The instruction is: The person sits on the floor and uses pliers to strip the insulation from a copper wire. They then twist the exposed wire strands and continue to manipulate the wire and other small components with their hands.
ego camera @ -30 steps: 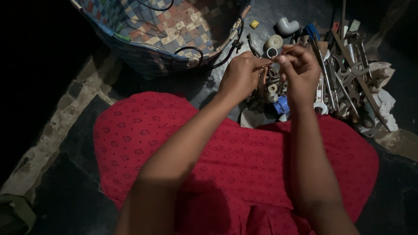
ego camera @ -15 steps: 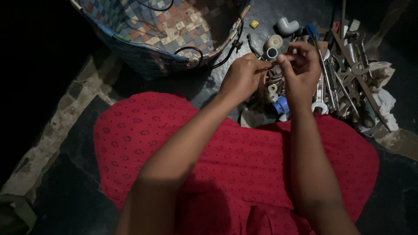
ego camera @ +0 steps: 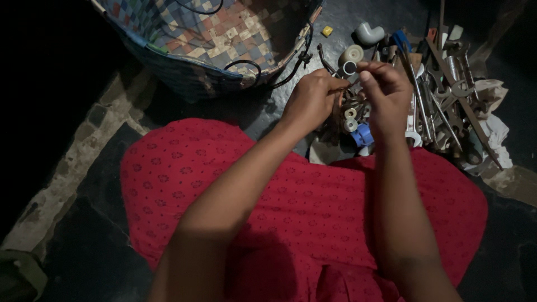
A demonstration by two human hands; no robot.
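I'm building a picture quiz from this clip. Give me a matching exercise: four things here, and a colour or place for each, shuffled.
Things:
1 woven bag
2 pipe elbow
3 wrenches
4 plastic fitting

Descriptions:
A blue, below the hands
B pale grey, at top
C chequered, left of the left hand
D metal pile, right of the right hand

Pairs: 1-C, 2-B, 3-D, 4-A

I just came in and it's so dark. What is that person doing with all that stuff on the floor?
A person in a red dress sits over a heap of metal tools and pipe fittings on the dark floor. The left hand grips a small part too hidden to name, and the right hand pinches something tiny just above the heap, the two hands close together. A checkered woven bag lies open beside them.
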